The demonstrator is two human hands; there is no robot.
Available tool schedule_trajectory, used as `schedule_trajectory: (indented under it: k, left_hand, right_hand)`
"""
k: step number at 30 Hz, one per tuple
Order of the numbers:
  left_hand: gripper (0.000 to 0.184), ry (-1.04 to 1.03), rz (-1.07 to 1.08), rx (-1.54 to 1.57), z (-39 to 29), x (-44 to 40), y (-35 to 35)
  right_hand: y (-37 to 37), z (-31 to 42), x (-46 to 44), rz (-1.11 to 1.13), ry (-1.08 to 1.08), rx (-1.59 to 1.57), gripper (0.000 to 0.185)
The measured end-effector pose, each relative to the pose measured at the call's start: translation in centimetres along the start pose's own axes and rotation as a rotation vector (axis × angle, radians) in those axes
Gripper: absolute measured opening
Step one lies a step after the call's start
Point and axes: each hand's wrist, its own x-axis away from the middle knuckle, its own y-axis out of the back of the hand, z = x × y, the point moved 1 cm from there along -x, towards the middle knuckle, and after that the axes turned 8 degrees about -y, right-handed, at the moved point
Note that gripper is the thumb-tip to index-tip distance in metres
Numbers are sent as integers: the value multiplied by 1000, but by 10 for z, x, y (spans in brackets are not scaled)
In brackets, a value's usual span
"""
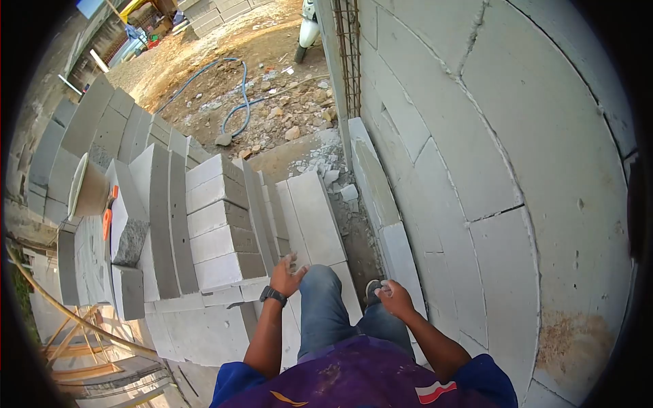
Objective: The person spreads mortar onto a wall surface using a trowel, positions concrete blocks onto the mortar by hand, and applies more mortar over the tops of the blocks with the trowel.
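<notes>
My left hand [287, 275] is open, its fingers apart and nothing in it. It hovers beside my bent left knee, over pale grey lightweight concrete blocks [309, 211]. A dark watch [273, 295] is on that wrist. Beside my right leg, my right hand [396, 299] has its fingers curled closed; whether anything is inside them is hidden. Just past it shows a dark shoe [372, 291]. The block wall [449, 272] rises close to my right arm, apart from the hand. My left foot is out of sight below the knee.
Stacked blocks [211, 221] fill the left side, with a pale bucket [88, 187] and an orange-handled tool [107, 221] on top. Broken block pieces [330, 170] lie by the wall's end. Beyond are steel rebar [348, 61], a blue hose [245, 102] and rubble.
</notes>
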Motion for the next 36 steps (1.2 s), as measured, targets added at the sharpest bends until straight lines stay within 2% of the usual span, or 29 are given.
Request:
schedule_trajectory:
  k: [2, 4, 5, 6, 8, 10, 12, 14, 17, 20, 21, 22, 24, 25, 28, 30, 31, 34, 36]
  left_hand:
    - [68, -98, 39, -50, 3, 3, 12]
    - [68, -151, 61, -262, 22, 4, 27]
    - [70, -64, 28, -452, 31, 25, 35]
    - [72, -103, 39, -671, 30, 16, 56]
    - [80, -24, 291, -854, 56, 33, 66]
    - [86, 16, 687, -990, 92, 46, 80]
    - [87, -213, 951, -1158, 91, 54, 103]
    - [85, -414, 1116, -1116, 136, 17, 103]
    - [77, -226, 1074, -831, 79, 17, 117]
    - [65, -55, 1137, -369, 43, 20, 95]
    - [54, 131, 1058, -265, 36, 27, 84]
    - [54, 87, 1061, -221, 25, 32, 58]
    - [53, 17, 1065, -182, 14, 33, 26]
    - [53, -69, 1128, -300, 19, 33, 26]
    - [52, -396, 1315, -611, -3, 13, -42]
    - [58, -357, 1326, -490, -53, 44, -42]
    - [61, -338, 1331, -429, -106, 81, -32]
    - [61, -377, 1316, -360, -140, 93, -56]
    - [47, -364, 1294, -383, -132, 79, -87]
  right_hand:
    - [-8, -2, 1, -28, 16, 8, 53]
    - [-20, -3, 13, -79, -18, -6, 54]
    - [-25, -2, 30, -102, -27, -11, 54]
    - [-36, -1, 70, -204, -100, -100, 54]
    - [-46, -3, 121, -251, -230, -149, 56]
    - [-59, -4, 174, -316, -323, -234, 55]
    - [-63, -8, 233, -413, -380, -304, 53]
    - [-77, -20, 282, -582, -469, -330, 54]
    - [-83, -2, 360, -674, -604, -460, 54]
    - [-84, 6, 414, -748, -660, -548, 53]
    - [-88, 1, 426, -776, -670, -555, 53]
    - [-91, -10, 433, -819, -667, -559, 52]
    - [-116, -22, 438, -879, -669, -613, 52]
    - [-135, -17, 446, -893, -697, -630, 52]
    - [-151, -25, 478, -982, -744, -704, 54]
    - [-185, -35, 494, -994, -744, -823, 58]
    - [-200, -37, 506, -994, -792, -856, 59]
    - [-235, -52, 534, -935, -898, -892, 58]
    - [-257, -73, 554, -854, -959, -851, 57]
